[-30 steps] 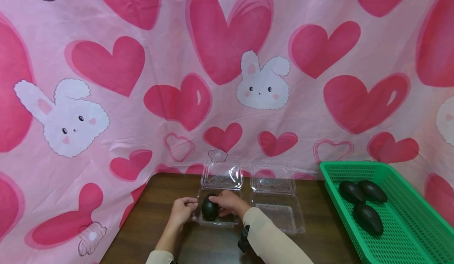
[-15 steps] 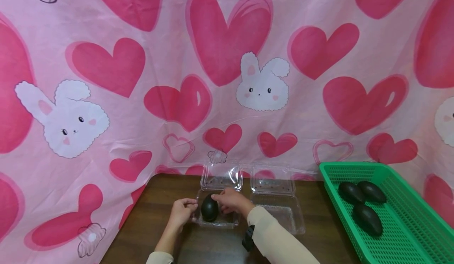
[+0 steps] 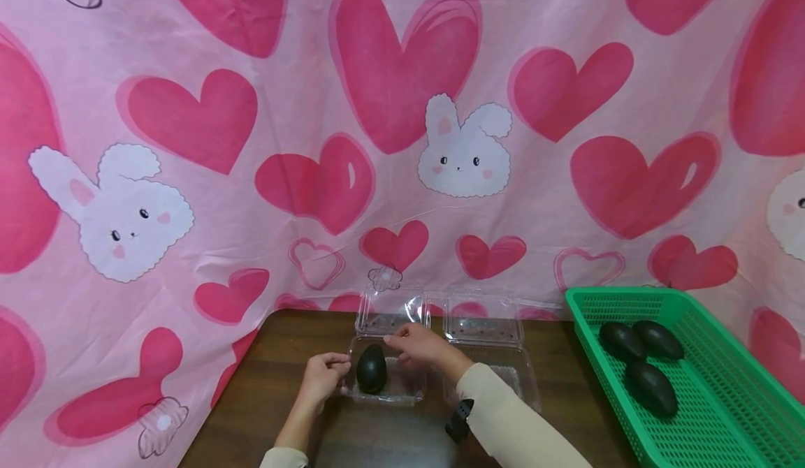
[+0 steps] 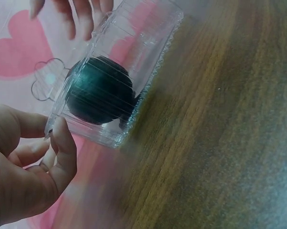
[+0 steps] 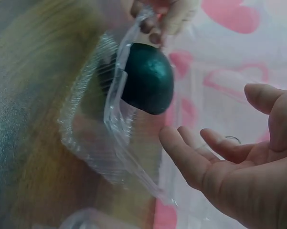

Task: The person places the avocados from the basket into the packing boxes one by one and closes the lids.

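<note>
A dark, smooth avocado lies in the left side of a clear plastic clamshell container, whose lid stands raised at the back. My left hand pinches the container's left rim between thumb and fingertips, as the left wrist view shows. Just right of the avocado and apart from it, my right hand hovers over the container. In the right wrist view the right hand's fingers are spread and relaxed, holding nothing.
A second clear clamshell stands opened to the right, partly behind the right arm. Farther right, a green perforated basket holds three more avocados. Everything rests on a brown wooden table before a pink heart-patterned cloth.
My right hand has let go of the avocado and moved right and slightly back from it. The avocado stays in the container, and my left hand keeps its place on the rim.
</note>
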Available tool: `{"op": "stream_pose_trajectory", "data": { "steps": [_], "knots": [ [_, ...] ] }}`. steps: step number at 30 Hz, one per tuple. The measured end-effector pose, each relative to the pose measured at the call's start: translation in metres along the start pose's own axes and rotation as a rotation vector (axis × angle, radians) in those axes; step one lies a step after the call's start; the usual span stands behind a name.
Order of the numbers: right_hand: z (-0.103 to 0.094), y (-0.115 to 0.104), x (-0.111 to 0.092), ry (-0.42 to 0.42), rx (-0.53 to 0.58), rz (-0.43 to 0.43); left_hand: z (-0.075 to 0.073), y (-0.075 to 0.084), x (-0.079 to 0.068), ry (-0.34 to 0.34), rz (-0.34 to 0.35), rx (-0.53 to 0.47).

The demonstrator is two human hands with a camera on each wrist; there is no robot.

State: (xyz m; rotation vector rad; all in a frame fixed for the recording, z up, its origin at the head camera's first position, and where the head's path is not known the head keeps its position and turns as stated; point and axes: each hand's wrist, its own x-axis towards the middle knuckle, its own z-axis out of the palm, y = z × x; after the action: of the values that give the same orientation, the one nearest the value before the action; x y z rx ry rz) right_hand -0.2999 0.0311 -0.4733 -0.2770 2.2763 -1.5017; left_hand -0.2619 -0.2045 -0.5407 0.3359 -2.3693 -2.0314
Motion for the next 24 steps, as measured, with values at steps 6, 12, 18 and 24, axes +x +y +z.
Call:
{"op": "stream_pose_trajectory", "data": {
  "steps": [6, 12, 18, 24],
  "knots": [
    [-0.016, -0.002, -0.013, -0.016, 0.090, -0.037, 0.000, 0.001, 0.000, 0.004, -0.014, -0.012],
    [-0.029, -0.002, -0.025, -0.008, 0.092, -0.071, 0.000, 0.000, 0.000, 0.000, -0.007, -0.003],
    [-0.043, -0.001, -0.042, 0.051, 0.055, -0.139, 0.000, -0.001, -0.001, 0.000, 0.006, 0.012],
    [-0.063, 0.008, -0.066, 0.101, 0.049, -0.178, 0.000, 0.000, -0.001, 0.003, 0.006, 0.021]
  ]
}}
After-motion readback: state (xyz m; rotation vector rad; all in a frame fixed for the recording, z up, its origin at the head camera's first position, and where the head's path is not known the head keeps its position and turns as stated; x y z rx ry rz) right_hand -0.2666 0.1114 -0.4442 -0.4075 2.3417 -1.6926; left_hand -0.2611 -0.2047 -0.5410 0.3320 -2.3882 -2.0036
